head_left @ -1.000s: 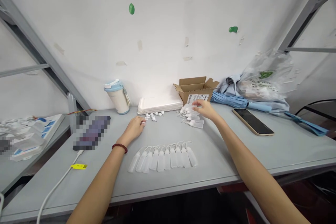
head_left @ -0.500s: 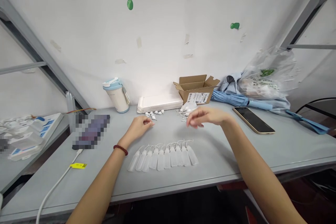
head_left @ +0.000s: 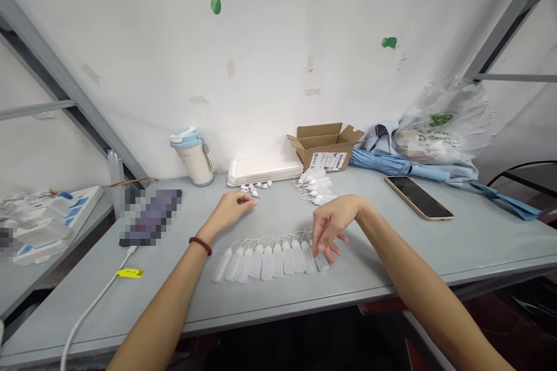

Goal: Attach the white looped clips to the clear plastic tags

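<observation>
A row of several small translucent squeeze bottles (head_left: 266,262) lies on the grey table, thin white tubes curving from their tops. My right hand (head_left: 334,225) reaches down over the rightmost bottle (head_left: 322,264) with fingers apart, a fingertip at or just above it. Left of the middle, my left hand (head_left: 232,208) rests on the tabletop with fingers curled together; whether anything is inside them is hidden. Several small white caps (head_left: 255,188) lie just beyond its fingertips. Another pile of bottles (head_left: 317,186) with tubes lies behind my right hand.
A stack of white trays (head_left: 264,170), an open cardboard box (head_left: 326,153) and a cream-and-blue tumbler (head_left: 195,162) stand against the wall. To the right lie a phone (head_left: 418,197) and a folded blue umbrella (head_left: 383,163). A blurred-out device (head_left: 152,217) with a white cable lies left.
My right hand has moved down and toward me, from above the table near the bottle pile to the right end of the row. My left hand stays nearly in place.
</observation>
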A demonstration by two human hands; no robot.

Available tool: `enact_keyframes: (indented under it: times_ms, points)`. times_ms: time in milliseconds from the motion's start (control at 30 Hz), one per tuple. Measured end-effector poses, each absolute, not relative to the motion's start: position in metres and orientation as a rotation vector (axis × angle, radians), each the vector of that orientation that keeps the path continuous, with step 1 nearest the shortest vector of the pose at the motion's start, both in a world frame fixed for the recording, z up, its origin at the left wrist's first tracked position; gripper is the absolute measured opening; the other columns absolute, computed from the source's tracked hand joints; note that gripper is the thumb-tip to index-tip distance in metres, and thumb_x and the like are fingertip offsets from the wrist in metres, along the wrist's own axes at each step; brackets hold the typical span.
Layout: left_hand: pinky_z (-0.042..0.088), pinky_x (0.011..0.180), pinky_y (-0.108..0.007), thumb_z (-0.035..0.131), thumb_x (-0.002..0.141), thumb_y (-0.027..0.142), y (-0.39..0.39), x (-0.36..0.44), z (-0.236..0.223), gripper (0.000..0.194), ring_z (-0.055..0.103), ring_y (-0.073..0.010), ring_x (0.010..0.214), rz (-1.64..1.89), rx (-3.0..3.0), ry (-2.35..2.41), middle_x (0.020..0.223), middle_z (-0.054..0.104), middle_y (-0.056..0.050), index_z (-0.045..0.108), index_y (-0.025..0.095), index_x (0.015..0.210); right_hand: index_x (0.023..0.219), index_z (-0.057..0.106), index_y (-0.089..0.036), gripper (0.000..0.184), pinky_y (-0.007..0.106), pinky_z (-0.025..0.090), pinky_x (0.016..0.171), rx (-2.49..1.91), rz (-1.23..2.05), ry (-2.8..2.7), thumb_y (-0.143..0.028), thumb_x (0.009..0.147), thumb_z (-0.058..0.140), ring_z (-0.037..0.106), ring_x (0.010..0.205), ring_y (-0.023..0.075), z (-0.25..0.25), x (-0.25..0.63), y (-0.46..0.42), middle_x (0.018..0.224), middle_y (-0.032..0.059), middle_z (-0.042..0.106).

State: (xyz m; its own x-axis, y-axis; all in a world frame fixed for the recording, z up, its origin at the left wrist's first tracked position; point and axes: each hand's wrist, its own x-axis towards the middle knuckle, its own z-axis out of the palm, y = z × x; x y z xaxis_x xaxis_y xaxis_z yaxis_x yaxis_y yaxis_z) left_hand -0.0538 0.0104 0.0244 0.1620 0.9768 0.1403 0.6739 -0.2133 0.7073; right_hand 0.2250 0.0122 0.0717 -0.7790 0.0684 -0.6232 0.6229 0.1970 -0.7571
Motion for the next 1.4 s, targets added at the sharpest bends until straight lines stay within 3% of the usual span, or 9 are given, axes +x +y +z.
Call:
enact_keyframes:
  times_ms: [600,900,1133,1400]
  points:
    - [0.044,0.069,-0.030,0.058,0.069,0.042,0.009,-0.052,0.025,0.030,0.059,-0.0211,0.074,0.813,1.918,1.550,0.074,0.069,-0.005,0.068,0.014,0.071,0.096,0.068,-0.016,0.032,0.018,0.041,0.047,0.900,-1.437,2.014,-0.039,0.075,0.057,0.065,0.058,0.0136,0.066,0.220,0.004,0.063,0.0013,0.067]
    - [0.045,0.069,-0.028,0.059,0.070,0.044,0.012,-0.053,0.020,0.030,0.059,-0.0209,0.075,0.820,1.948,1.547,0.074,0.069,-0.004,0.069,0.016,0.070,0.094,0.069,-0.015,0.035,0.021,0.045,0.054,1.075,-1.477,2.242,-0.041,0.075,0.056,0.066,0.065,0.0151,0.067,0.243,0.017,0.075,0.0057,0.070]
    - [0.045,0.069,-0.028,0.059,0.070,0.044,0.012,-0.053,0.019,0.030,0.059,-0.0208,0.076,0.826,1.945,1.518,0.076,0.070,-0.005,0.069,0.015,0.071,0.093,0.069,-0.016,0.034,0.022,0.046,0.054,1.154,-1.487,2.216,-0.041,0.072,0.059,0.063,0.063,0.0147,0.058,0.241,0.025,0.071,0.0051,0.069]
    - [0.046,0.069,-0.030,0.059,0.070,0.042,0.010,-0.049,0.021,0.029,0.061,-0.0211,0.075,0.884,1.876,1.465,0.075,0.069,-0.006,0.067,0.015,0.070,0.080,0.065,-0.016,0.017,0.023,0.043,0.057,1.209,-1.414,2.472,-0.027,0.074,0.053,0.060,0.062,0.0132,0.061,0.235,0.022,0.068,0.0025,0.064]
